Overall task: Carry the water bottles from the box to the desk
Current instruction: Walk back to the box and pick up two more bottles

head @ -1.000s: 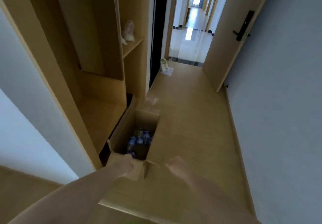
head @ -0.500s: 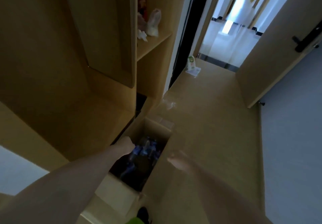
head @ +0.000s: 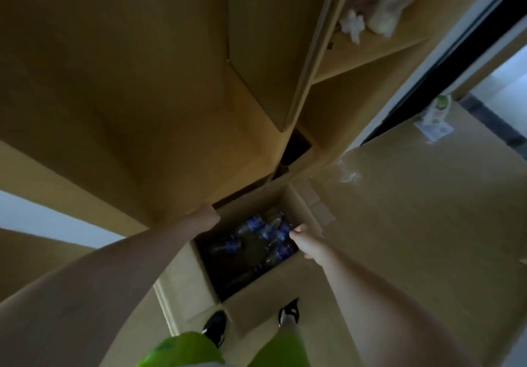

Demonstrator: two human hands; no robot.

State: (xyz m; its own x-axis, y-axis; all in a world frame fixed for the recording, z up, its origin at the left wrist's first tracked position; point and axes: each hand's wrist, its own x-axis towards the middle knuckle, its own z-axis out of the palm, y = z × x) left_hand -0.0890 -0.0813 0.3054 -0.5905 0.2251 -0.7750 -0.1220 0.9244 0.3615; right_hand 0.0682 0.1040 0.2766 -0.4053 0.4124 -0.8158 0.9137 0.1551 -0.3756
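An open cardboard box [head: 182, 289] stands on the wooden floor below me. Several clear water bottles [head: 256, 229] with blue labels lie inside it in shadow. My right hand [head: 306, 242] is over the box's right rim, fingers bent down and fingertips touching a blue-labelled bottle [head: 281, 234]; no grip shows. My left arm reaches to the box's far left corner. There my left hand [head: 209, 215] drops behind the rim, so its fingers are hidden.
A wooden wardrobe [head: 142, 95] rises right behind the box, with bags on its shelf [head: 382, 10]. My feet in dark shoes [head: 288, 312] stand at the box's near side. A white carton [head: 436, 109] sits on the floor by the doorway at the right.
I have leaned over the box, so the view now looks steeply down. My right hand moved from beside the box to the bottles. My left hand slid to the far left corner.
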